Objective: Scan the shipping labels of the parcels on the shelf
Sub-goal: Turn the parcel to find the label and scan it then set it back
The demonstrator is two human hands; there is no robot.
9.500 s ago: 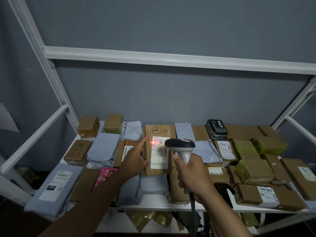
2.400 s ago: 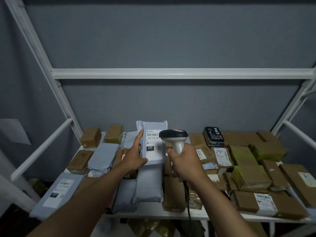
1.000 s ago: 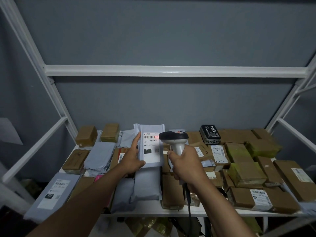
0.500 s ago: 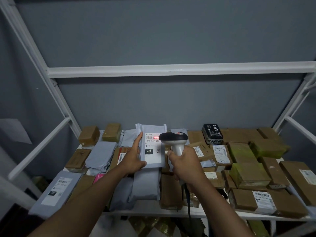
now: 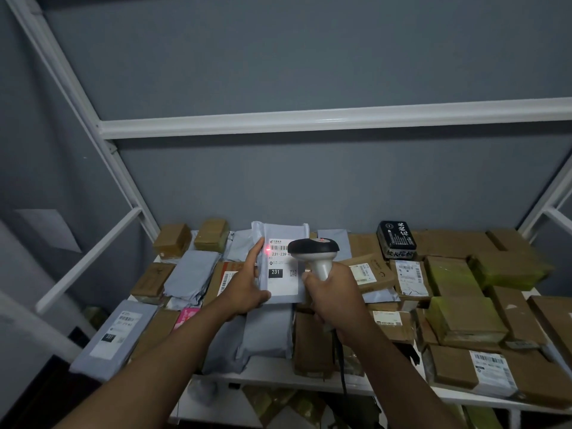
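My left hand [image 5: 246, 289] holds a grey poly mailer [image 5: 280, 261] upright above the shelf, thumb under its bottom edge and fingers along its left side. Its white shipping label [image 5: 283, 267] faces me and reads 231. A red scanner dot glows at the label's upper left corner. My right hand [image 5: 332, 297] grips the handle of a black-and-white barcode scanner [image 5: 314, 250], whose head points at the label and hides its right part. The scanner's cable hangs down below my wrist.
The white metal shelf [image 5: 278, 376] is crowded with brown cardboard parcels [image 5: 461, 363], grey mailers [image 5: 192, 274], yellow-taped boxes [image 5: 464, 317] and a black box [image 5: 396, 239]. A grey labelled mailer [image 5: 114, 335] overhangs the front left corner. White frame rails [image 5: 309, 119] run above and at both sides.
The red scanner dot has slid left across the label to its left edge. The mailer and both hands stay almost where they were; the view has shifted slightly.
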